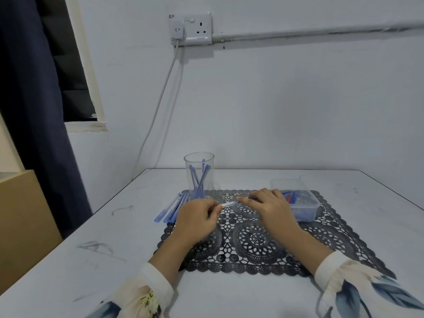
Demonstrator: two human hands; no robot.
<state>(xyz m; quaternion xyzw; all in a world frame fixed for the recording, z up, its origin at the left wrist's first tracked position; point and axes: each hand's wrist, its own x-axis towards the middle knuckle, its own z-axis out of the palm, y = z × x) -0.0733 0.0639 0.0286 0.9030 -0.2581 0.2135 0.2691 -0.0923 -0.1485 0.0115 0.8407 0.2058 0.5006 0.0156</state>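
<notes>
Fingertip grip of left hand point(197, 216) and right hand point(268, 205) clamps each end of the thin clear plastic pen tube point(228, 204), likely light, slick

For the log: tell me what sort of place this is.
Probably a plain room, perhaps at home: white table against a bare wall, wall socket with a cable, curtained window.

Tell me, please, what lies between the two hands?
In the head view, a thin clear tube spans the gap; the left hand pinches one end, the right hand holds the other, over the black mat.
</notes>
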